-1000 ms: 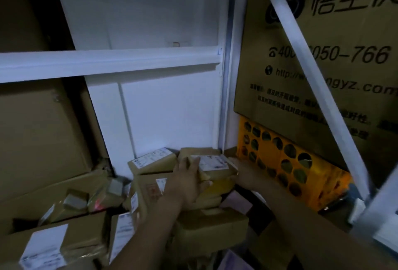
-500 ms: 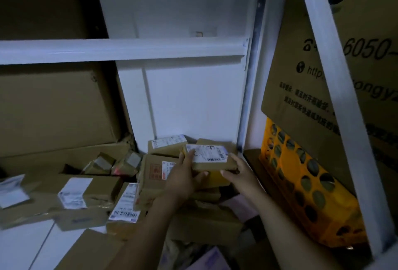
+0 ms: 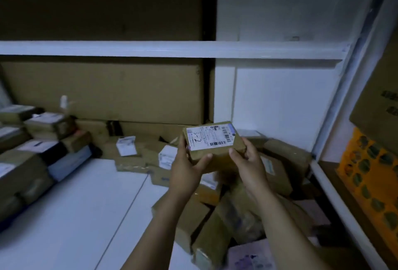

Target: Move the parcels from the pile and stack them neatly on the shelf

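Observation:
A small brown parcel (image 3: 212, 140) with a white barcode label marked "3-2" is held up in front of me, tilted. My left hand (image 3: 187, 168) grips its left end and my right hand (image 3: 247, 162) grips its right end. Below and behind it lies the pile of brown parcels (image 3: 280, 162) at the right of the white shelf (image 3: 75, 205). A neat stack of parcels (image 3: 28, 157) stands at the shelf's left side.
A white shelf board (image 3: 172, 49) runs across above. Large flat cartons (image 3: 107, 93) lean against the back. A white upright post (image 3: 344, 97) rises at the right, with an orange perforated crate (image 3: 370, 179) and a big carton (image 3: 381, 102) beyond it.
Both hands have lifted the labelled parcel off the pile. The view has swung left, bringing the stacked parcels on the left into sight.

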